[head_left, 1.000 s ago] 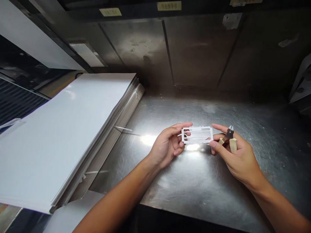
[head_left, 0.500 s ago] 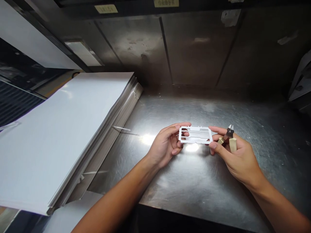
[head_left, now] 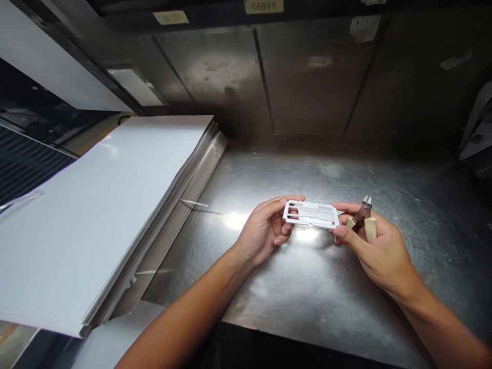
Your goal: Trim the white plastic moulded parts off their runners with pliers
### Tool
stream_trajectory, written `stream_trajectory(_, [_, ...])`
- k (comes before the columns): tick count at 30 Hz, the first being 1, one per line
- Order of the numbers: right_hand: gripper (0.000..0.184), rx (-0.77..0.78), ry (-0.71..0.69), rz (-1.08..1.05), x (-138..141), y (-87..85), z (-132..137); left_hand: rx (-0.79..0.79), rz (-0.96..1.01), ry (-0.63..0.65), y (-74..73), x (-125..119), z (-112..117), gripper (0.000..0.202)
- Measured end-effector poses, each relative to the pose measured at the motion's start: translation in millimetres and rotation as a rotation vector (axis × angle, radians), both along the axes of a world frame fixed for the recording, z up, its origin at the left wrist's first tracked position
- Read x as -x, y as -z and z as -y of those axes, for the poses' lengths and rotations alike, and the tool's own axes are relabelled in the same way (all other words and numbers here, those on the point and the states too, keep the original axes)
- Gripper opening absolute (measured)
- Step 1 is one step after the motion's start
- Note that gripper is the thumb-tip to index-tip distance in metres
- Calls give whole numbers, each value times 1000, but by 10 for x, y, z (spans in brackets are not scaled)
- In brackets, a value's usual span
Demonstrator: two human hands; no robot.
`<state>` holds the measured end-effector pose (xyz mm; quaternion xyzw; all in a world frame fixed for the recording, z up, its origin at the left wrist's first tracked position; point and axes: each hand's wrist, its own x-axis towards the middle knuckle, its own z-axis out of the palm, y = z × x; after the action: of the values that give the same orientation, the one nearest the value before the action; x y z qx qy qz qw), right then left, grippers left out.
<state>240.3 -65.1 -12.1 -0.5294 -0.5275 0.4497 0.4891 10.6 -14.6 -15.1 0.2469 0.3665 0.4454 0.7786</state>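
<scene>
A small white plastic frame (head_left: 312, 224) with long slots is held up between my two hands, above the metal bench. My left hand (head_left: 265, 225) pinches its left end with thumb and fingers. At the other end, the thumb and forefinger of my right hand (head_left: 378, 246) grip the frame. Side cutters (head_left: 370, 229) with cream handles also rest in my right hand, their jaws pointing up and away and their handles spread apart. Part of the cutters is hidden by my fingers.
A thick stack of white sheets (head_left: 126, 195) takes up the left side. Thin white plastic strips (head_left: 196, 203) stick out from its edge over the shiny metal bench (head_left: 300, 292). A metal back wall (head_left: 315, 92) rises behind, and a white part (head_left: 476, 128) stands at far right.
The white frame has tilted slightly, so its slots look narrower, and its right end has moved a little to the right. Both hands keep their grip; the view has shifted slightly.
</scene>
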Motion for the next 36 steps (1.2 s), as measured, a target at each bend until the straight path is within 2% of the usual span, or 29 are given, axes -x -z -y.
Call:
stream_trajectory(6, [34,-79,5,50,46,-7,30,-50,-23,-5,53,-6,-2,61])
stream_trajectory(14, [33,-300,65,185,59,78,69,-131,-38,47,150,-1,8,58])
stream_trajectory(27, [31,-326,42,181,72,82,70,-148,-63,42,141,-16,9,63])
stream_trajectory(31, [34,-376,67,251,63,131,63,-126,-161,33,137,-38,1,66])
stream_trajectory(34, [41,-502,2,339,-31,131,101,-99,-213,42,156,-72,-11,62])
stream_trajectory(36, [43,-501,-85,346,-119,89,135,-80,-169,79,167,-96,-16,61])
